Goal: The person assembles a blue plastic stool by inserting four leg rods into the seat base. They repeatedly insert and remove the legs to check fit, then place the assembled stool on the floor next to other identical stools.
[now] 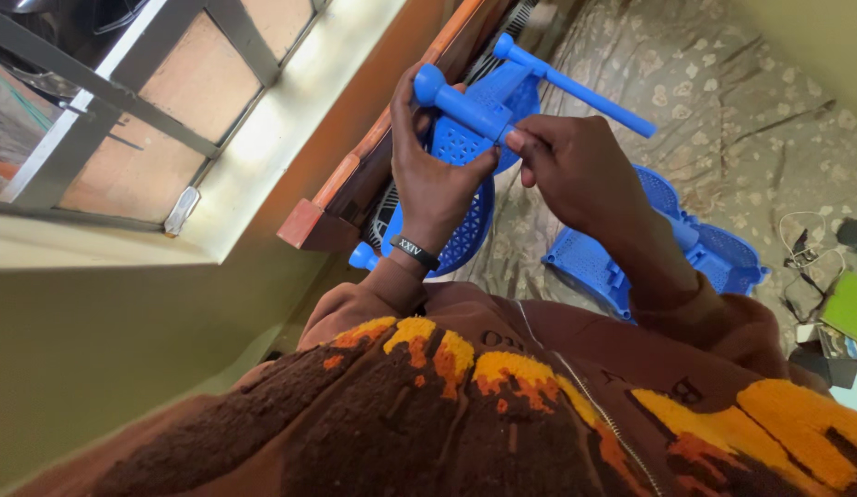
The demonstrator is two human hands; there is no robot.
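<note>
Head-camera view looks down over our brown zip-up top with orange and yellow flame patches (502,405) to our two hands raised in front of the chest. Our left hand (435,175), with a black wristband (416,252) at the wrist, has its fingers curled shut around a short blue plastic tube with a rounded knob end (456,103), the thumb reaching up beside the knob. Our right hand (576,170) is pinched closed on the same tube at its other end, thumb and fingertips meeting just beside the left thumb. We see the tube held in the air between the hands, touching a blue perforated plastic panel (465,143) behind it. A longer blue plastic rod (576,87) with a knob at its upper end runs slantwise just above the right hand; whether it joins the held piece we cannot tell. Below the left wrist a round blue lattice plastic piece (465,241) shows, and under the right forearm lies a blue perforated plastic tray part (714,253) on a beige floral-patterned cloth (723,101). A brown wooden board edge (355,189) runs along beside the left hand, near a metal-barred window (125,101).
</note>
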